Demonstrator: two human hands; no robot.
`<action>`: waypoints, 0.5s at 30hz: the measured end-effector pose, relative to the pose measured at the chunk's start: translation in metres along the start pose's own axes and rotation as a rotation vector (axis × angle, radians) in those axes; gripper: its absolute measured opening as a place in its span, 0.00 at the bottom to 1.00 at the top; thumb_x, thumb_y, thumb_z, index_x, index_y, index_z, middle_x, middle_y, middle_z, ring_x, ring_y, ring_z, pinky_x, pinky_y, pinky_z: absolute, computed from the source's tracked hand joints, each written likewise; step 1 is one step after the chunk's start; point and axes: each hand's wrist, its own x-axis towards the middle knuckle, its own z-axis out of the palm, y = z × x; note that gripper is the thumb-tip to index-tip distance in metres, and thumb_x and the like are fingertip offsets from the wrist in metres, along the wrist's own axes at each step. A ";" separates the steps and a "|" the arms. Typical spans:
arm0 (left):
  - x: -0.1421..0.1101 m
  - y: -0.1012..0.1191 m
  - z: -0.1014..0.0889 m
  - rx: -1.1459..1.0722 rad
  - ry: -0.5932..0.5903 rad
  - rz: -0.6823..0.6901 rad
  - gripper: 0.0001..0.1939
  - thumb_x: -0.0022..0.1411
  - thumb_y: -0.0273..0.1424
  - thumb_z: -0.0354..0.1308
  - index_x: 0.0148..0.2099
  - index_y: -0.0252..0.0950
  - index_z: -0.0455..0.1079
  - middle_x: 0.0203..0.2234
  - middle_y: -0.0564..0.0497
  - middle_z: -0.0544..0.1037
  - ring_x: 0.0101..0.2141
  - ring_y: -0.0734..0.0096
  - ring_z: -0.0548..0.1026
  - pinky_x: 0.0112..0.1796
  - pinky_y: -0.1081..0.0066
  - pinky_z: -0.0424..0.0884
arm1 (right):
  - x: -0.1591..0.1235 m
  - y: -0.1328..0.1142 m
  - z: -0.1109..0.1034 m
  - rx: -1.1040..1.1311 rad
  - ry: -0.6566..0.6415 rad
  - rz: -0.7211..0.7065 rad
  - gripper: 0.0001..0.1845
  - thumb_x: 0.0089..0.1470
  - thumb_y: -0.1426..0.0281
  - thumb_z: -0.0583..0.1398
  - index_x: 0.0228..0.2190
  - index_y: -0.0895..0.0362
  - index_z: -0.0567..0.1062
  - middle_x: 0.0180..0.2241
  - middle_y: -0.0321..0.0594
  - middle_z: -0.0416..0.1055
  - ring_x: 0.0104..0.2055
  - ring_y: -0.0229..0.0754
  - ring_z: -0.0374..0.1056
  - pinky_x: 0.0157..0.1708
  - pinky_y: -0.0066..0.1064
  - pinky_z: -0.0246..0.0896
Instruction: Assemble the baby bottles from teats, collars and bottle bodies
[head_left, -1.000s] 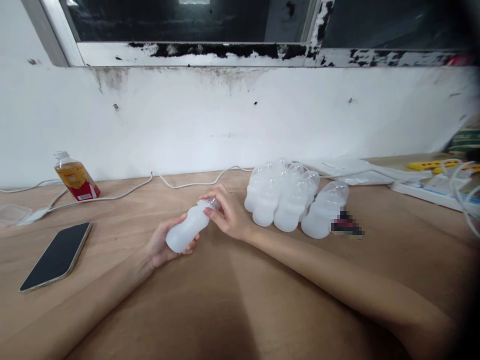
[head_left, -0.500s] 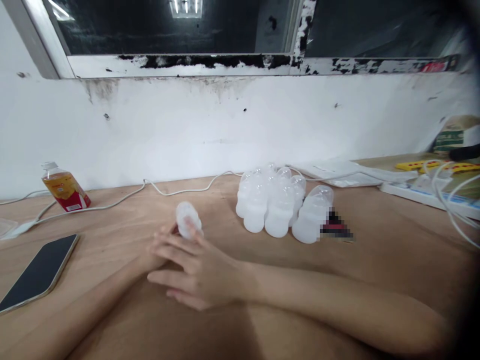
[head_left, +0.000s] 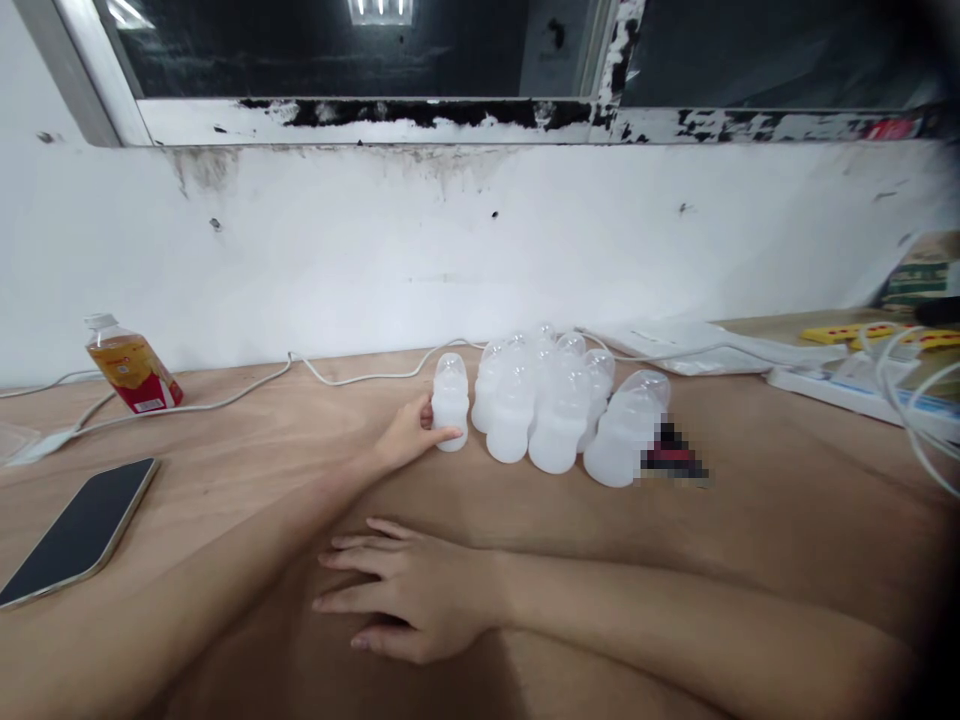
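Holding a frosted bottle [head_left: 451, 400] at the left edge of the bottle group [head_left: 556, 410]

From left to right, with the bottle group as landmark: a phone [head_left: 79, 530] lay far to its left and nearer the viewer, screen dark; a drink bottle [head_left: 135, 368] stood well left of the group, beyond the phone. The right hand [head_left: 424, 590] was in front of the group and to its left, palm down, its fingers spread wide and holding nothing. The left hand [head_left: 409, 437], just left of the group, gripped the frosted bottle low on its body, thumb across the front and fingers around the far side. That bottle stood upright beside the group, its clear domed cap on. At the group's right end, a further bottle [head_left: 630, 430] appeared tilted.

As to progress, the grouped bottles whose tops showed were capped, as was the held one; its setting-down looked nearly complete, though it was not yet released. Whether others remained outside the view could not be told.

As to writing, the drink bottle, far left of the group, bore an orange-and-red label with a barcode-like panel, its lettering too small to read. The frosted bottles showed no legible marks; a dark item [head_left: 679, 455] at the group's right end was pixelated beyond reading.
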 end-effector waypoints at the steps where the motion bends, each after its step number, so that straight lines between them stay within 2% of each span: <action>1: 0.002 -0.001 0.002 -0.003 -0.008 0.003 0.26 0.45 0.33 0.61 0.46 0.31 0.60 0.41 0.43 0.72 0.41 0.61 0.71 0.42 0.62 0.68 | 0.000 0.000 0.000 -0.002 0.001 0.000 0.22 0.55 0.64 0.47 0.51 0.57 0.59 0.56 0.43 0.50 0.59 0.38 0.39 0.56 0.34 0.30; 7: 0.004 -0.008 0.013 -0.008 -0.053 0.010 0.25 0.47 0.33 0.60 0.47 0.32 0.60 0.41 0.43 0.73 0.41 0.61 0.72 0.41 0.63 0.68 | 0.001 0.002 0.000 -0.016 -0.006 -0.020 0.22 0.55 0.64 0.47 0.51 0.57 0.59 0.55 0.44 0.53 0.59 0.38 0.41 0.56 0.34 0.31; 11: -0.002 -0.007 0.019 0.034 -0.053 0.021 0.25 0.49 0.35 0.58 0.48 0.32 0.60 0.45 0.43 0.70 0.44 0.61 0.69 0.45 0.62 0.64 | 0.002 0.002 -0.001 -0.008 -0.016 -0.015 0.23 0.55 0.64 0.48 0.51 0.58 0.59 0.54 0.45 0.53 0.58 0.39 0.43 0.56 0.33 0.32; 13: -0.008 -0.003 0.019 0.102 -0.040 0.031 0.30 0.48 0.37 0.58 0.52 0.34 0.56 0.49 0.44 0.66 0.49 0.60 0.64 0.49 0.61 0.60 | 0.002 0.002 -0.001 0.009 -0.025 -0.016 0.23 0.55 0.64 0.48 0.51 0.58 0.59 0.54 0.44 0.53 0.58 0.39 0.43 0.56 0.33 0.32; 15: -0.018 0.000 0.014 0.293 -0.034 0.019 0.38 0.46 0.41 0.58 0.57 0.34 0.50 0.54 0.42 0.58 0.53 0.57 0.57 0.52 0.59 0.54 | 0.000 0.003 -0.002 0.029 -0.042 -0.021 0.23 0.55 0.64 0.47 0.52 0.57 0.58 0.55 0.43 0.52 0.58 0.38 0.42 0.56 0.33 0.31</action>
